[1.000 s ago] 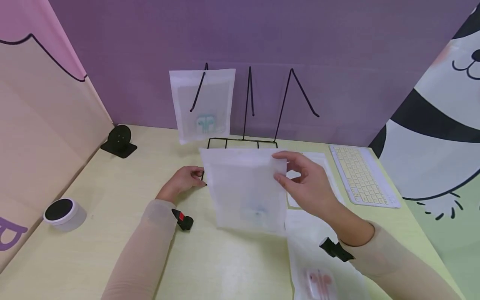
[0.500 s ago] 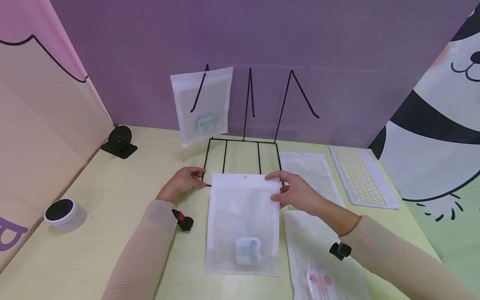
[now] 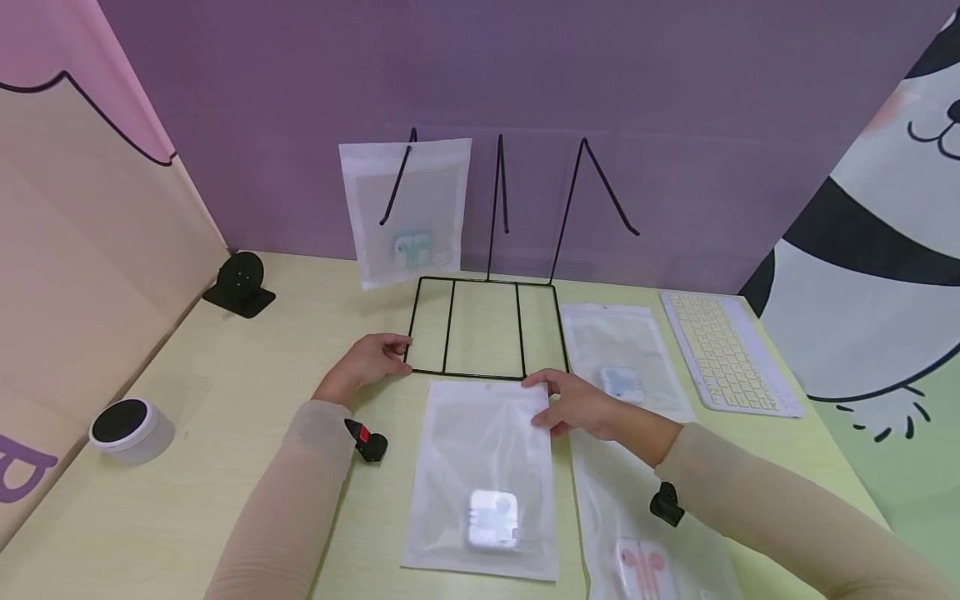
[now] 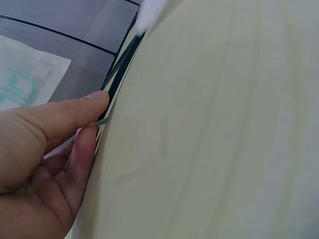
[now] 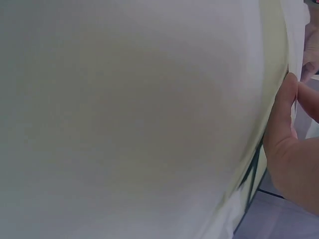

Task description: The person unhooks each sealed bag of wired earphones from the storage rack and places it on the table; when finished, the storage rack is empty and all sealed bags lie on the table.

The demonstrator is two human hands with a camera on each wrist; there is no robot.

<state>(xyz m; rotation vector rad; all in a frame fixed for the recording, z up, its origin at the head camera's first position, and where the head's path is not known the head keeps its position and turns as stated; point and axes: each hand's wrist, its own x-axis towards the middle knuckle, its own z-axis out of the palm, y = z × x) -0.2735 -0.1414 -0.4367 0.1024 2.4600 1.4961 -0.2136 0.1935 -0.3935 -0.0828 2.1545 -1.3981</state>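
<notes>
In the head view a black wire display rack (image 3: pixel 465 374) stands at the table's back, with three upright hooks. My left hand (image 3: pixel 369 362) pinches the front left corner of its base; the left wrist view has thumb and finger meeting on the wire. One white pouch (image 3: pixel 435 187) hangs from the left hook, a pale blue earphone set showing through. My right hand (image 3: pixel 573 404) holds the top right corner of another white pouch (image 3: pixel 480 446), which lies in front of the rack with a white earphone case (image 3: pixel 493 518) inside.
Right of the rack lie a pouch (image 3: pixel 607 337) and a longer white pouch (image 3: pixel 611 483) with pink earphones (image 3: pixel 645 567). A white keyboard (image 3: pixel 712 350) is farther right. At left are a round white container (image 3: pixel 131 431) and a black stand (image 3: pixel 240 283).
My right hand has lowered the pouch from above the rack base onto the table, toward me. The hanging pouch has swung slightly. My left hand stays on the rack corner.
</notes>
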